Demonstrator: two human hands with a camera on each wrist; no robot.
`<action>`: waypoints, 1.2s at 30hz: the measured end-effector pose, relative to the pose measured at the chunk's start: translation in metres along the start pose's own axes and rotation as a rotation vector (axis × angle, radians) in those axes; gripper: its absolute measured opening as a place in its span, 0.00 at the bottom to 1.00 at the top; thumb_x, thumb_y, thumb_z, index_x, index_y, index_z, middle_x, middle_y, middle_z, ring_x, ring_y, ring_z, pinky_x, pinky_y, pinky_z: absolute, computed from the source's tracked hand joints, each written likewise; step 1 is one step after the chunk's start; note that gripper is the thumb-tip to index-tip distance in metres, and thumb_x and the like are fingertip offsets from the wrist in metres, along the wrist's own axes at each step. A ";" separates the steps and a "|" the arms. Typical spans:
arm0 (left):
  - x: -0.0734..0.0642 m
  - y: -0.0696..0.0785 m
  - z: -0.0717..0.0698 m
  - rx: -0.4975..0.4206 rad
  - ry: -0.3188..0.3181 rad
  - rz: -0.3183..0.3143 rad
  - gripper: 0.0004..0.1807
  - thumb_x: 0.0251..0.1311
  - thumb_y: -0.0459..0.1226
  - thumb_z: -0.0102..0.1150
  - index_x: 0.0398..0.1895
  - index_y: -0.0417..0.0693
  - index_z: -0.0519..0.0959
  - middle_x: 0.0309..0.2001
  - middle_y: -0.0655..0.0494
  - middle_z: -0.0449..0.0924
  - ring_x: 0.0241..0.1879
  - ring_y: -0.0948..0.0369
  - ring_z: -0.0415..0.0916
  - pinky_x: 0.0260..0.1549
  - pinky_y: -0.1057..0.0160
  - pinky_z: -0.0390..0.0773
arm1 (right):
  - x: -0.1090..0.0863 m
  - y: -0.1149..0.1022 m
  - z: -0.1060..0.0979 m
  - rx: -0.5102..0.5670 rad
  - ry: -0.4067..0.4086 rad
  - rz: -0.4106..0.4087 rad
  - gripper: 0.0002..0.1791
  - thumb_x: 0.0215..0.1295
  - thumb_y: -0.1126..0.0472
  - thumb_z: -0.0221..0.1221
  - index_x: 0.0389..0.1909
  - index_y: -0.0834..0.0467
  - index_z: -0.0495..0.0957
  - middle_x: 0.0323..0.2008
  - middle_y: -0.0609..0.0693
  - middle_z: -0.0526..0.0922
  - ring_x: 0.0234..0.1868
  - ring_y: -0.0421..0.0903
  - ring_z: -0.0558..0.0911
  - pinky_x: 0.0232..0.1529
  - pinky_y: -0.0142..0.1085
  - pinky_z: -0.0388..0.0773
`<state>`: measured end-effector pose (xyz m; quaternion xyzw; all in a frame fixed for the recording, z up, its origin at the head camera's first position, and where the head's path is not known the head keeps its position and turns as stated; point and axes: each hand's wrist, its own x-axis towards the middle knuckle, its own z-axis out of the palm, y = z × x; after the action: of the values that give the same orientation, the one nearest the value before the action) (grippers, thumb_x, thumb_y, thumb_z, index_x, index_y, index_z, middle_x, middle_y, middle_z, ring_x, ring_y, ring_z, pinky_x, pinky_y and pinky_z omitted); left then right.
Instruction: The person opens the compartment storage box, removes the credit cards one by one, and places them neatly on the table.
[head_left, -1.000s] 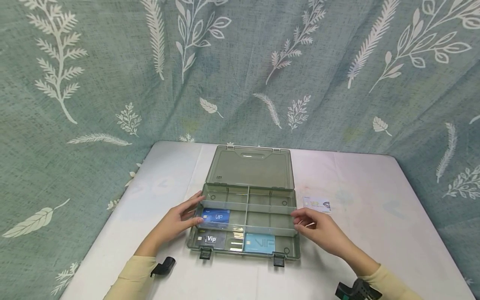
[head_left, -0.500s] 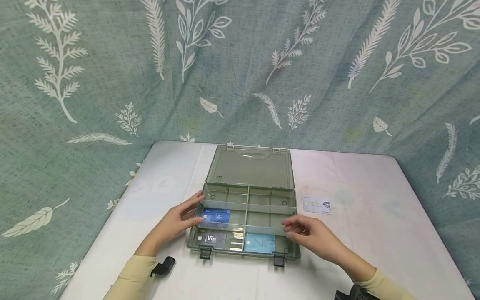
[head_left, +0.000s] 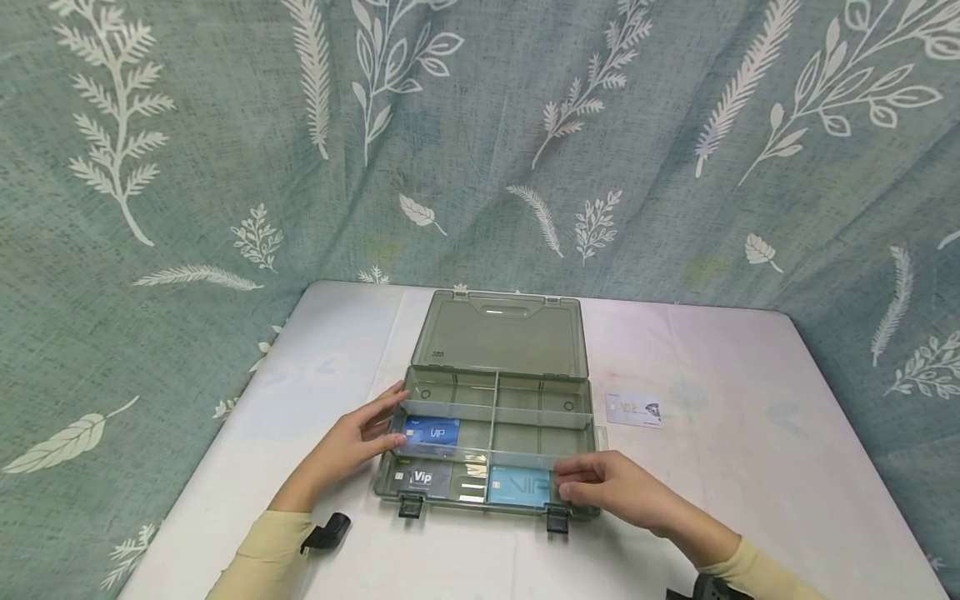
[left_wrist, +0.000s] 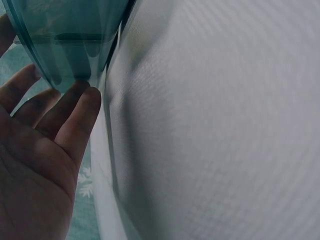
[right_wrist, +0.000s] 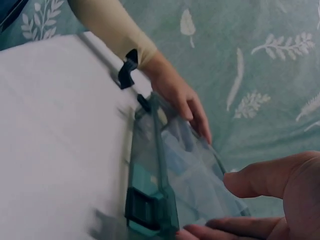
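Note:
A grey-green translucent organizer box [head_left: 534,433] lies with its lid laid back. My left hand [head_left: 350,442] rests against its left side, fingers spread and thumb at the rim; in the left wrist view, the fingers [left_wrist: 81,120] touch the outer wall. A blue VIP card [head_left: 432,434] lies in the middle left compartment and a dark grey Vip card [head_left: 422,477] in the front left one. My right hand [head_left: 615,487] reaches over the right rim into the front right compartment, beside a light blue VIP card [head_left: 519,486]. Its thumb and fingers are apart in the right wrist view, nothing visible between them.
A white VIP card [head_left: 633,410] lies on the white tablecloth [head_left: 720,450] right of the box. The lid [head_left: 500,337] stretches toward the back edge of the table. Two black latches [head_left: 557,520] hang at the front. A leaf-patterned curtain [head_left: 480,150] stands behind.
My right hand has moved forward-left and toward me, from the right rim beside the middle compartment to over the front right one. My left hand and the cards have stayed in place.

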<state>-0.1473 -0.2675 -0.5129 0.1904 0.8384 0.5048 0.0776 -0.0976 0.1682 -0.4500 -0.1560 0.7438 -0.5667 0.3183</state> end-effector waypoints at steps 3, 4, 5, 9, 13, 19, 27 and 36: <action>0.000 0.001 0.000 0.004 0.000 -0.001 0.40 0.64 0.41 0.69 0.77 0.45 0.63 0.81 0.51 0.49 0.74 0.45 0.59 0.69 0.54 0.67 | 0.000 -0.001 0.002 0.008 -0.034 0.019 0.32 0.74 0.57 0.60 0.68 0.77 0.67 0.61 0.68 0.78 0.63 0.60 0.78 0.59 0.45 0.83; 0.000 0.001 0.000 0.004 0.000 -0.002 0.40 0.64 0.41 0.69 0.77 0.45 0.63 0.81 0.51 0.49 0.74 0.45 0.59 0.69 0.54 0.67 | 0.001 -0.001 0.002 0.013 -0.045 0.026 0.33 0.75 0.57 0.60 0.68 0.77 0.65 0.62 0.69 0.77 0.64 0.61 0.77 0.61 0.47 0.81; 0.000 0.001 0.000 0.004 0.000 -0.002 0.40 0.64 0.41 0.69 0.77 0.45 0.63 0.81 0.51 0.49 0.74 0.45 0.59 0.69 0.54 0.67 | 0.001 -0.001 0.002 0.017 -0.054 0.034 0.34 0.75 0.56 0.59 0.69 0.78 0.64 0.63 0.69 0.76 0.65 0.61 0.76 0.62 0.49 0.80; 0.000 0.002 0.001 0.006 -0.002 0.000 0.41 0.64 0.41 0.69 0.77 0.44 0.63 0.81 0.51 0.49 0.74 0.45 0.59 0.69 0.54 0.67 | 0.003 -0.001 0.004 0.042 -0.089 0.063 0.38 0.76 0.55 0.58 0.71 0.79 0.58 0.66 0.72 0.71 0.68 0.65 0.72 0.66 0.54 0.75; 0.000 0.002 0.000 0.010 0.000 0.001 0.40 0.64 0.41 0.69 0.77 0.45 0.63 0.81 0.51 0.49 0.74 0.45 0.59 0.69 0.54 0.68 | 0.005 -0.001 0.005 0.076 -0.111 0.089 0.40 0.76 0.55 0.57 0.72 0.81 0.54 0.68 0.74 0.67 0.70 0.67 0.69 0.68 0.57 0.72; -0.001 0.004 0.000 0.002 -0.003 -0.003 0.40 0.64 0.41 0.69 0.77 0.45 0.63 0.81 0.52 0.49 0.74 0.45 0.60 0.69 0.54 0.68 | 0.008 -0.001 0.008 0.077 -0.113 0.117 0.41 0.76 0.54 0.57 0.72 0.80 0.53 0.69 0.75 0.65 0.70 0.68 0.68 0.69 0.62 0.68; -0.001 0.006 -0.001 0.005 -0.006 -0.007 0.41 0.64 0.41 0.69 0.78 0.45 0.63 0.81 0.52 0.49 0.74 0.45 0.59 0.69 0.54 0.67 | 0.012 -0.001 0.008 0.097 -0.123 0.108 0.41 0.75 0.53 0.56 0.72 0.81 0.53 0.70 0.76 0.62 0.71 0.69 0.66 0.71 0.62 0.65; -0.001 0.004 -0.001 0.004 -0.004 -0.007 0.40 0.64 0.41 0.69 0.78 0.45 0.63 0.81 0.53 0.49 0.74 0.44 0.60 0.69 0.54 0.68 | 0.009 -0.002 0.009 0.121 -0.107 0.112 0.40 0.77 0.55 0.55 0.72 0.81 0.53 0.70 0.75 0.63 0.72 0.69 0.65 0.71 0.63 0.64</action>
<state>-0.1462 -0.2671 -0.5094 0.1886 0.8400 0.5023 0.0806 -0.0984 0.1556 -0.4519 -0.1249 0.6975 -0.5829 0.3977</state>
